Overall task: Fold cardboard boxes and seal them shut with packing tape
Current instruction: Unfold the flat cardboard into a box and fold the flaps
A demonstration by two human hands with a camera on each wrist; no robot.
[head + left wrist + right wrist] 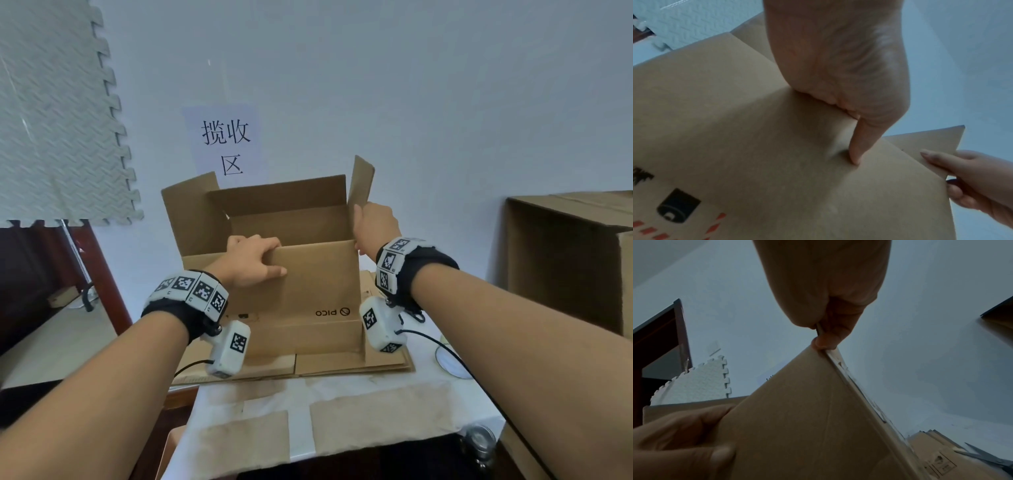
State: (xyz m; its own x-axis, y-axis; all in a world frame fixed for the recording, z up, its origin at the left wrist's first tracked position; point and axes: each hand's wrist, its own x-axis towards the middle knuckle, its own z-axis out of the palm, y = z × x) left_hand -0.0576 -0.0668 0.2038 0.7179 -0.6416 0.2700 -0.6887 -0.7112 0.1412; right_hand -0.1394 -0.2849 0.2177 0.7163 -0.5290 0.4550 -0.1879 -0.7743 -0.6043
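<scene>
A brown cardboard box (308,291) stands open-topped on flattened cardboard on the table, its flaps up. My left hand (255,260) grips the top edge of the near flap, fingers curled over it and thumb on the outer face; the left wrist view shows that thumb (857,146) pressed on the cardboard (756,146). My right hand (375,224) pinches the lower edge of the upright right flap (361,181). In the right wrist view my right fingers (828,339) pinch the flap's corner above the box (807,418). No tape is visible.
Flattened cardboard sheets (342,365) lie under the box. A larger open box (565,260) stands at the right. A paper sign (226,144) and a foam mat (51,113) hang on the wall. Scissors (986,457) lie on cardboard at the right.
</scene>
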